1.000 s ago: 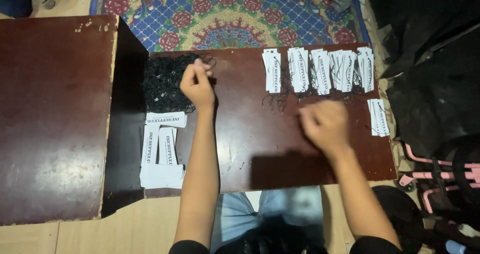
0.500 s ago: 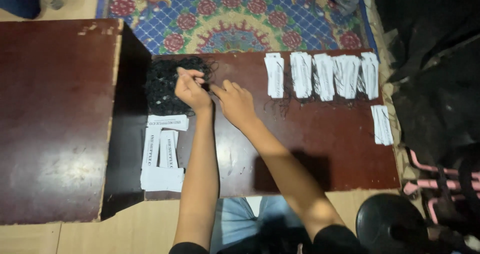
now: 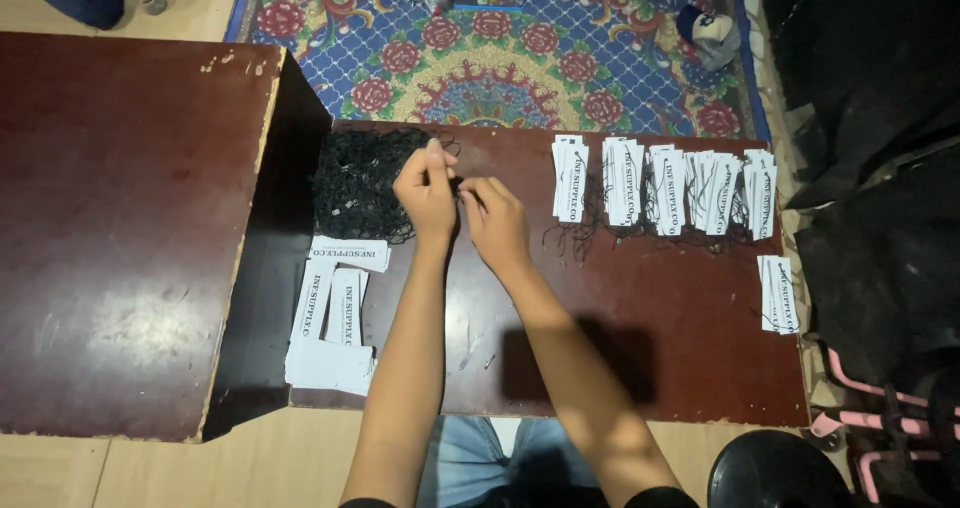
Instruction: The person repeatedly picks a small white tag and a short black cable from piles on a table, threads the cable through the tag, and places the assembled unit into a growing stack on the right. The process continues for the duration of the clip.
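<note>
Left hand (image 3: 425, 190): fingers pinched together at the right edge of the string pile (image 3: 362, 186), grip nearly closed on a thin black string; the strand itself is too fine to trace. Right hand (image 3: 495, 223): just beside the left, fingertips bent toward it, grip also nearly closed. Whether it holds the same string, cannot tell. The two hands almost touch at the fingertips.

String pile: a loose black tangle at the far left corner of the low bench (image 3: 640, 368), touching the left hand.

Loose tags (image 3: 335, 313): white paper strips with dark print, lying flat along the left edge of the low bench, near side of the pile. One lies crosswise just below the pile, the others lengthwise under it, some overlapping.

Tag row (image 3: 665, 183): bundles of white tags with black strings hanging off, set side by side along the far edge of the low bench, right of the hands, well apart from them. Small stack (image 3: 778, 293) sits alone at the right edge.

Second bench (image 3: 120, 228): dark brown, higher top, butts against the left side of the low one; chipped at its far right corner.

Rug (image 3: 500, 58): blue with red flowers, beyond the far edge.

Round black seat (image 3: 775, 473) at the near right corner.
</note>
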